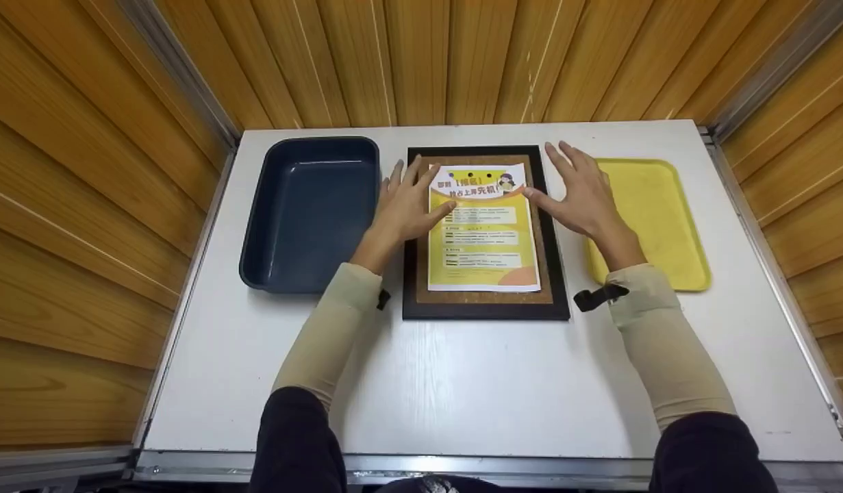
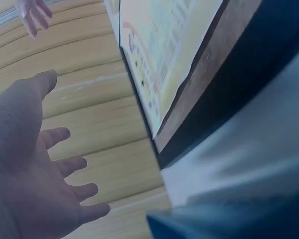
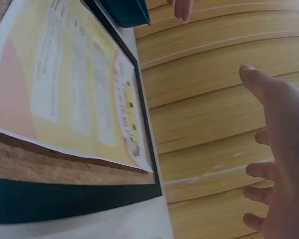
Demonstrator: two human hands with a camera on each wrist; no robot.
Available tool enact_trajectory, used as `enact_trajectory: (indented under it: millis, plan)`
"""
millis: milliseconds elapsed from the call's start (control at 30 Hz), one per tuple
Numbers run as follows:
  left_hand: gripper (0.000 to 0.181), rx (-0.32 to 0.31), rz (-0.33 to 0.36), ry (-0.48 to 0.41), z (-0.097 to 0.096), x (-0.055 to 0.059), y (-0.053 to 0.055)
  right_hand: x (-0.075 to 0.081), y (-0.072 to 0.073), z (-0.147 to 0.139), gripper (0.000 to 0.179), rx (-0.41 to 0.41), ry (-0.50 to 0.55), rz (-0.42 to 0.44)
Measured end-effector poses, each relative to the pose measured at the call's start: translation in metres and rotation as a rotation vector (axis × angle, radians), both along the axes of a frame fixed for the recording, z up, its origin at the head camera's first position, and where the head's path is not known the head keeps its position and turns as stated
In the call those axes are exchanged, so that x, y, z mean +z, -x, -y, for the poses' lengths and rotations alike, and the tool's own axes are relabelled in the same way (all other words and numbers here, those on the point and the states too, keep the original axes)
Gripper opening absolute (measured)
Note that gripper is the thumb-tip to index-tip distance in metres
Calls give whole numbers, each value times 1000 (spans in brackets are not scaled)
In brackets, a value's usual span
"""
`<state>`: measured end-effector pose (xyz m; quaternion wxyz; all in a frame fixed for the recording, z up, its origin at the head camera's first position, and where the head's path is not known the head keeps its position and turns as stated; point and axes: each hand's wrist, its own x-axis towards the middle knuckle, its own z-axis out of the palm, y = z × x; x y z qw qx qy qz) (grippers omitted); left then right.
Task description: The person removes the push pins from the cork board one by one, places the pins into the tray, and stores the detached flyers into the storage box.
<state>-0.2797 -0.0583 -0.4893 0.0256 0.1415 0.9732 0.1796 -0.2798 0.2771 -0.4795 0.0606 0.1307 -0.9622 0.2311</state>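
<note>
A yellow and white printed sheet (image 1: 486,236) lies on a cork board (image 1: 486,297) with a black frame (image 1: 486,313). Three small dark round spots line the sheet's top edge. My left hand (image 1: 406,209), fingers spread, is over the board's left side, its thumb overlapping the sheet in the head view. On the other side, my right hand (image 1: 584,198) is held with fingers apart near the frame's right edge, thumb tip close to the sheet. Both wrist views show the left palm (image 2: 35,184) and the right hand (image 3: 289,149) raised, with nothing in them.
To the left stands a deep dark blue tray (image 1: 311,219). A shallow yellow tray (image 1: 657,226) lies right of the board, partly behind my right hand. The white table (image 1: 476,383) is bordered by wood-look panels (image 1: 421,61) at the back and sides.
</note>
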Motion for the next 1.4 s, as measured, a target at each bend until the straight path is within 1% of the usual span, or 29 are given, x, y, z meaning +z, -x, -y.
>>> enact_trajectory:
  millis: [133,333,533,633,800,900,1000,1100,1233,1300,1400]
  plan:
    - [85,-26,42,-43,-15,-14,-8,-22,-3,16,93,18,43,-3]
    - [86,-60,65,-51,-32,-39,-18,-51,0,30,92,37,127,45]
    - [88,-62,103,-26,-37,-63,-30,-71,9,36,88,42,225,98]
    - [89,-63,116,6,-37,-72,-34,-77,16,38,86,43,263,109]
    - [92,-81,142,76,-36,-77,-37,-81,36,42,78,34,356,100]
    - [93,-99,161,130,-38,-78,-37,-83,49,44,66,15,408,74]
    - [93,-109,165,160,-38,-78,-36,-87,64,45,51,-28,414,58]
    - [93,-108,167,169,-39,-78,-36,-92,75,44,42,-84,411,97]
    - [93,-108,174,192,-39,-79,-37,-98,85,45,36,-145,417,178]
    - [93,-116,172,207,-39,-79,-38,-99,88,47,33,-174,420,194]
    - [92,-126,158,228,-37,-78,-39,-99,94,52,29,-209,424,195]
